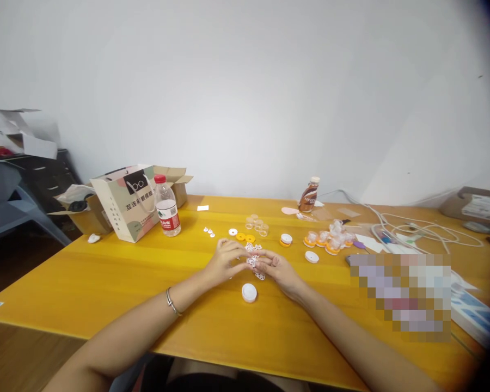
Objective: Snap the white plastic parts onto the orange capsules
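My left hand (224, 261) and my right hand (278, 270) meet over the middle of the yellow table (106, 283), fingers curled. Between their fingertips they pinch a small white lacy plastic piece (253, 261); more of the same white pieces lie under it. A round white cap (249, 293) rests on the table just in front of my hands. Two yellow rings (245, 237) and a white disc (232, 232) lie just beyond the hands. A thin bracelet circles my left wrist.
A water bottle (167, 206) and a paper bag (124, 201) stand at the back left. Clear cups (257, 223), orange-and-white assembled pieces (329, 240) and a brown drink bottle (309, 195) sit further back. White cables (416, 231) lie at the right.
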Demonstrator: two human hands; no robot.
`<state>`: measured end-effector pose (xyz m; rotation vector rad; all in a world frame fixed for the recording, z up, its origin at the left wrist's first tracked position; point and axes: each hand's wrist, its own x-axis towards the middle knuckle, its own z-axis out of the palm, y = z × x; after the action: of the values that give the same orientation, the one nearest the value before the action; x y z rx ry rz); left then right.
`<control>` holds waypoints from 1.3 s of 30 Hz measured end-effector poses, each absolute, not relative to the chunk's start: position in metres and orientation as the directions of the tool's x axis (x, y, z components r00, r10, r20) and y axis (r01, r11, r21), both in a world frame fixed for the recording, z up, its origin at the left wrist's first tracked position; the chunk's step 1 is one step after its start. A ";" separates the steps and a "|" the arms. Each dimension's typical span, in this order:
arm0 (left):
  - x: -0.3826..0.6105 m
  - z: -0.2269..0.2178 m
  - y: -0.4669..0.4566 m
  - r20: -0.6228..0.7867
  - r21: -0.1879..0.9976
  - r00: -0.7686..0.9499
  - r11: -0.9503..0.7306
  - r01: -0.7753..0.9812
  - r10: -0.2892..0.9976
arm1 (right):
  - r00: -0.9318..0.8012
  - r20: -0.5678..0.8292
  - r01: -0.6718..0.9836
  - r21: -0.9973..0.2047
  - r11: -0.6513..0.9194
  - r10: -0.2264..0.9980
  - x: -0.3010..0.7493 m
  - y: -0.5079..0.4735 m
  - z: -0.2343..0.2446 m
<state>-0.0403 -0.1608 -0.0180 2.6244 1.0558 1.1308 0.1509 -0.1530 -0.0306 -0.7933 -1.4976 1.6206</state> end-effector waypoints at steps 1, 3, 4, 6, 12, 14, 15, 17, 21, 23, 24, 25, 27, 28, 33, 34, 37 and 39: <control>-0.039 -0.018 -0.162 0.603 0.324 0.489 -0.753 0.572 0.631 | -0.503 0.059 -0.124 -0.992 -0.004 0.862 0.151 -0.154 -0.030; -0.038 -0.018 -0.163 0.602 0.291 0.497 -0.751 0.593 0.625 | -0.497 0.056 -0.120 -0.993 -0.005 0.866 0.150 -0.154 -0.030; -0.038 -0.018 -0.163 0.604 0.271 0.504 -0.753 0.600 0.618 | -0.495 0.057 -0.122 -0.993 -0.005 0.867 0.150 -0.154 -0.030; -0.039 -0.018 -0.164 0.620 0.232 0.511 -0.762 0.605 0.595 | -0.492 0.062 -0.132 -0.991 -0.004 0.868 0.150 -0.154 -0.030; -0.040 -0.019 -0.165 0.687 0.148 0.512 -0.789 0.597 0.516 | -0.477 0.058 -0.142 -0.990 -0.012 0.877 0.149 -0.155 -0.028; -0.040 -0.020 -0.164 0.700 0.129 0.514 -0.796 0.591 0.496 | -0.475 0.056 -0.144 -0.989 -0.015 0.878 0.150 -0.155 -0.028; -0.040 -0.020 -0.164 0.707 0.121 0.515 -0.800 0.587 0.485 | -0.470 0.054 -0.146 -0.989 -0.018 0.881 0.150 -0.155 -0.028; -0.042 -0.020 -0.163 0.718 0.111 0.517 -0.810 0.576 0.466 | -0.461 0.050 -0.148 -0.989 -0.022 0.886 0.150 -0.154 -0.028; -0.044 -0.018 -0.162 0.710 0.106 0.529 -0.813 0.573 0.465 | -0.464 0.057 -0.150 -0.989 -0.015 0.884 0.151 -0.153 -0.029; -0.044 -0.017 -0.162 0.702 0.101 0.536 -0.810 0.577 0.469 | -0.471 0.053 -0.143 -0.990 -0.017 0.881 0.151 -0.154 -0.029; -0.043 -0.017 -0.163 0.699 0.100 0.536 -0.808 0.581 0.473 | -0.471 0.052 -0.141 -0.990 -0.017 0.880 0.151 -0.154 -0.029; -0.043 -0.018 -0.163 0.698 0.101 0.534 -0.803 0.587 0.478 | -0.471 0.054 -0.141 -0.990 -0.015 0.880 0.151 -0.154 -0.029; -0.042 -0.018 -0.163 0.695 0.104 0.525 -0.790 0.604 0.492 | -0.467 0.061 -0.147 -0.989 -0.010 0.882 0.151 -0.154 -0.029; -0.041 -0.019 -0.163 0.694 0.104 0.521 -0.785 0.611 0.497 | -0.464 0.063 -0.150 -0.989 -0.008 0.884 0.151 -0.154 -0.030; -0.040 -0.019 -0.163 0.708 0.067 0.528 -0.789 0.611 0.469 | -0.449 0.064 -0.157 -0.988 -0.008 0.891 0.151 -0.153 -0.033; -0.040 -0.019 -0.164 0.710 0.057 0.530 -0.789 0.612 0.463 | -0.447 0.066 -0.158 -0.987 -0.005 0.892 0.151 -0.153 -0.033; -0.039 -0.019 -0.164 0.705 0.019 0.551 -0.789 0.614 0.446 | -0.432 0.074 -0.156 -0.988 0.006 0.899 0.149 -0.154 -0.033; -0.038 -0.020 -0.164 0.697 0.001 0.566 -0.790 0.613 0.441 | -0.417 0.074 -0.150 -0.989 0.012 0.906 0.148 -0.155 -0.033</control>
<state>-0.0380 -0.1637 -0.0204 2.9891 1.0250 1.2134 0.1478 -0.1548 -0.0331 -0.8294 -1.4243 1.5483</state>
